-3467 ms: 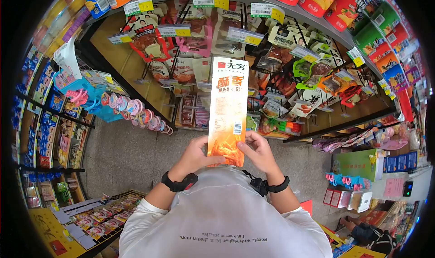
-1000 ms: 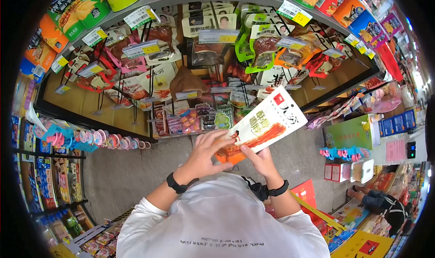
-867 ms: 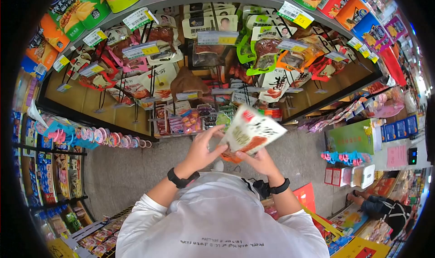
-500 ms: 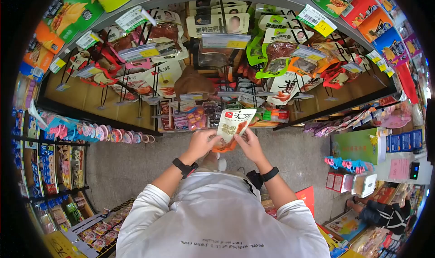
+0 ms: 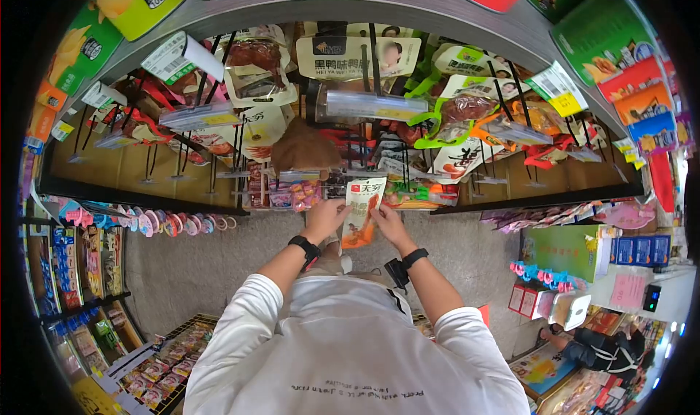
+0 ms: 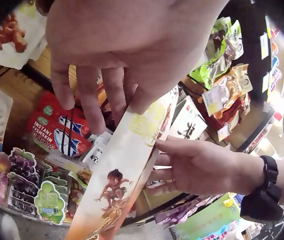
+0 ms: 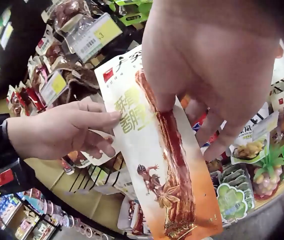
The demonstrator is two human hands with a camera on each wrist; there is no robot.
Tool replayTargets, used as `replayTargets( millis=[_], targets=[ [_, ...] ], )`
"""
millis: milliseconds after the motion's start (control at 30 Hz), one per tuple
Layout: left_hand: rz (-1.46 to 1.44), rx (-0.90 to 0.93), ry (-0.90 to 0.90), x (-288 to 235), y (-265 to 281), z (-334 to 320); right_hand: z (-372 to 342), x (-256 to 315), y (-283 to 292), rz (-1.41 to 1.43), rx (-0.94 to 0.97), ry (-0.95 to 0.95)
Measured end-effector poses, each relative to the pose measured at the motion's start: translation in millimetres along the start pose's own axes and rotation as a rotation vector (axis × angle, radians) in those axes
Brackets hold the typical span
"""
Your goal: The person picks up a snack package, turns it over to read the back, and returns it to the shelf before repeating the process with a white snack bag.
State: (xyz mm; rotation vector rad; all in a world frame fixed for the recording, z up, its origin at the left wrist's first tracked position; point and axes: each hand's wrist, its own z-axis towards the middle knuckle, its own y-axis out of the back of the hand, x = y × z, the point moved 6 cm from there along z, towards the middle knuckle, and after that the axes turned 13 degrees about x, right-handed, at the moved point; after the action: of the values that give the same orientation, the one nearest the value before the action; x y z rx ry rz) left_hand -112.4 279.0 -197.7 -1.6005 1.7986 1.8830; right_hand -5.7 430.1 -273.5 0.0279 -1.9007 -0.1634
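Both hands hold one long white-and-orange snack packet [image 5: 362,222] upright in front of the hanging rack. Its front, seen in the right wrist view, shows a reddish-brown meat strip, a small cartoon figure and a red logo at the top. My left hand [image 5: 328,220] pinches the left edge between thumb and fingers. At the opposite edge, my right hand [image 5: 391,226] grips with its thumb on the front, its other fingers partly hidden behind the packet. In the left wrist view, my left hand [image 6: 132,45] covers the packet's upper end.
Behind the packet, bagged meat snacks [image 5: 359,57] hang on black hooks with price tags [image 5: 375,106]. Chip canisters [image 5: 609,47] line the shelf above. A string of round pink-and-white items [image 5: 171,222] hangs left; a green box [image 5: 565,251] stands right. Another person [image 5: 601,353] is at lower right.
The packet's back faced up at first; then its front showed, tilted right. Now it is upright and farther forward, gripped at both edges. The view has moved closer to the rack.
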Motion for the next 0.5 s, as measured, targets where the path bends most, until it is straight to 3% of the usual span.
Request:
replayTargets(
  millis=[100,167,433,500],
  targets=[
    [-0.068,0.015,0.064,12.3,-3.3,15.3,13.6,-6.7,5.0,0.041,-0.019,-0.096],
    [-0.162,-0.059,-0.001,10.6,6.6,19.7,18.3,3.7,6.1,0.099,-0.035,-0.105],
    [-0.084,-0.006,0.082,12.6,22.0,30.1,27.6,32.9,19.0,-0.184,-0.108,0.027],
    [-0.094,0.0,0.079,10.6,23.5,29.4,29.3,36.0,20.8,-0.144,-0.09,0.016]
  ],
)
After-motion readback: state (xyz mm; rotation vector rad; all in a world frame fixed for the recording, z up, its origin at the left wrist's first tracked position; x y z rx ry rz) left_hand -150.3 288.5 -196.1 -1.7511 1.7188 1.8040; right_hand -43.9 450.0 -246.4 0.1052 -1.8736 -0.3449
